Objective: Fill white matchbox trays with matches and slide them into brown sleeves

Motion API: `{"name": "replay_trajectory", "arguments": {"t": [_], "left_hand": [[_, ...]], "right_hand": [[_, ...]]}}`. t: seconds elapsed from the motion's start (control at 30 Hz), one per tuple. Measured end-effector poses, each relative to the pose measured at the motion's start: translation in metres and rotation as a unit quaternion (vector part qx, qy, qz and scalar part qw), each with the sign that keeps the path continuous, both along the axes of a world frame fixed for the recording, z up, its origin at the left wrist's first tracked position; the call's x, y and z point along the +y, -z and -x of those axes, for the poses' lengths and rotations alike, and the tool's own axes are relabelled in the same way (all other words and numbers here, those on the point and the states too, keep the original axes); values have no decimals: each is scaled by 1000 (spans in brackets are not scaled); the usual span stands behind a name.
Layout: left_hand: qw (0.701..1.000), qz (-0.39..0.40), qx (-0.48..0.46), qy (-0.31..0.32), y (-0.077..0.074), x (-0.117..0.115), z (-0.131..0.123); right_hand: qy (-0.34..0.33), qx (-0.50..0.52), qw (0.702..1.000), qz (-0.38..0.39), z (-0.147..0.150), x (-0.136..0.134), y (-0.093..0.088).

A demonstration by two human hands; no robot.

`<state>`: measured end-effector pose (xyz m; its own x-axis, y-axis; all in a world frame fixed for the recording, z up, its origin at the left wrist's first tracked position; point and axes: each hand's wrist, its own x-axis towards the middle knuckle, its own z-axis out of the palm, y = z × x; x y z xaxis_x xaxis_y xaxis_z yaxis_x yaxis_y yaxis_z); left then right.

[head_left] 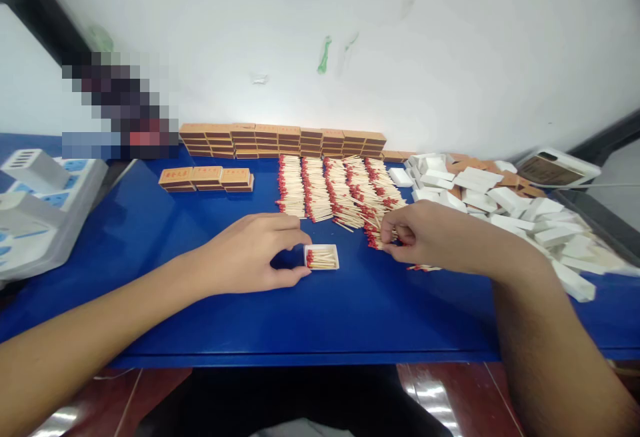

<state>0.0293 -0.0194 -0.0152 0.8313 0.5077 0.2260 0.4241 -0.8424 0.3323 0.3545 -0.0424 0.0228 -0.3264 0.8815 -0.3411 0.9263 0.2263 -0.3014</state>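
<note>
A small white tray (336, 257) with red-tipped matches inside lies on the blue table (240, 330). My left hand (260, 250) holds its left end between thumb and fingers. Behind it, loose matches (315, 190) are laid in several rows, heads mostly to the left. My right hand (420, 233) is at the near end of the rightmost rows, its fingers pinched at the match heads there; whether matches are between the fingertips is too small to tell. A few matches lie under that hand.
Orange matchboxes (267, 131) are stacked along the white wall, with a shorter row (207, 177) in front. White trays (480, 180) are heaped at the right, near a white device (557, 167). Power strips (65, 203) stand at the far left.
</note>
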Motion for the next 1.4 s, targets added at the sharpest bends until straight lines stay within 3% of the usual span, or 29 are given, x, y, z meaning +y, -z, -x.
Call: {"name": "replay_trajectory", "arguments": {"t": [0.33, 0.53, 0.7, 0.9, 1.4], "left_hand": [[1000, 3, 0, 0, 0, 1, 0], [1000, 5, -5, 2, 1, 0, -2], [1000, 2, -24, 12, 3, -1, -4], [999, -10, -30, 23, 2, -3, -4], [999, -5, -29, 19, 3, -2, -3]], "right_hand": [[-8, 2, 998, -60, 1, 0, -2], [-30, 196, 979, -53, 24, -10, -5], [-49, 291, 955, -13, 55, -14, 8], [-61, 268, 961, -7, 66, -12, 24], [-68, 216, 972, -66, 59, -9, 21]]}}
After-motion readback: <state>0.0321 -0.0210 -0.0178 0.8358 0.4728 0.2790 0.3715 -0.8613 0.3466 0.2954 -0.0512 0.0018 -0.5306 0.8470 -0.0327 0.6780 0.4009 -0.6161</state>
